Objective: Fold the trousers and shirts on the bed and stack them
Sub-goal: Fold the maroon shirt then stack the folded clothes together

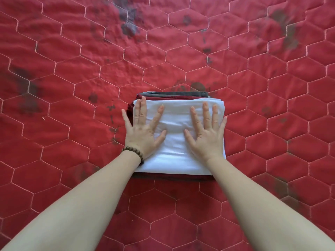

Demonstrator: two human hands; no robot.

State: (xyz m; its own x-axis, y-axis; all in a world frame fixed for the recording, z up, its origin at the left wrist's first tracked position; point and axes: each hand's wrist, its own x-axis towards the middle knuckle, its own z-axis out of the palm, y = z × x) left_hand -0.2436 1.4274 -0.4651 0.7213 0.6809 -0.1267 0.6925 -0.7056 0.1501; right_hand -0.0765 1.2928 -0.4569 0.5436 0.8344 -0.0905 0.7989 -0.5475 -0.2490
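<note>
A folded white garment (178, 158) lies on top of a small stack in the middle of the bed. Under it a dark red folded garment (163, 97) shows at the far and left edges, and a grey folded garment (174, 93) peeks out at the far edge. My left hand (143, 131) lies flat on the left half of the white garment, fingers spread, with its little finger off the left edge. My right hand (206, 133) lies flat on the right half, fingers spread too. Neither hand grips any cloth.
The stack rests on a red quilted bed cover (72, 87) with pale hexagon stitching and several dark blotches. A brown bead bracelet (134, 153) is on my left wrist. The cover stretches on all sides of the stack.
</note>
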